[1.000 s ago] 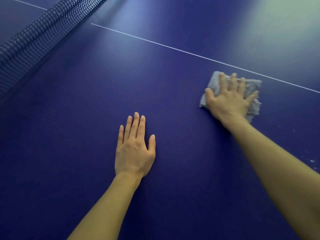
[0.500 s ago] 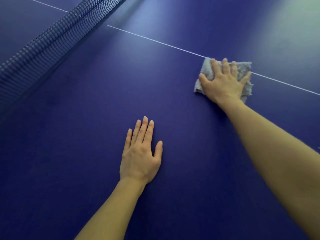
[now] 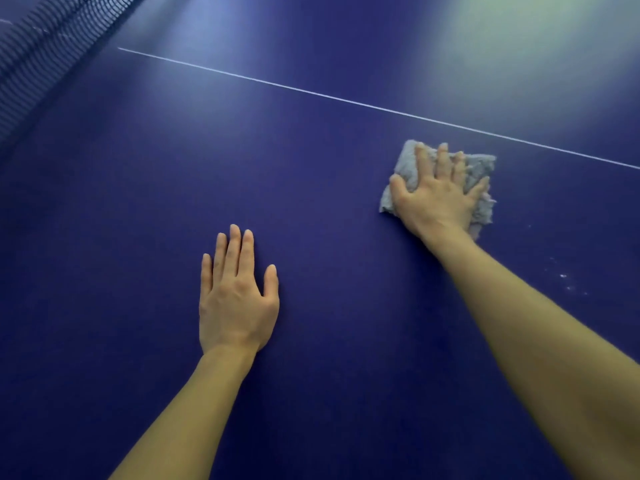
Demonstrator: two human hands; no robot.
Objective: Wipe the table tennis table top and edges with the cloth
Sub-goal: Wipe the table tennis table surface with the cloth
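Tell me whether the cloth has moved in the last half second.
Yes. The cloth under the right hand slid back toward the person: it overlapped the white line then, and now lies clear of it.

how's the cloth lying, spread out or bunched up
Bunched up: the cloth shows crumpled, ragged layers, barely wider than the right hand pressing flat on it.
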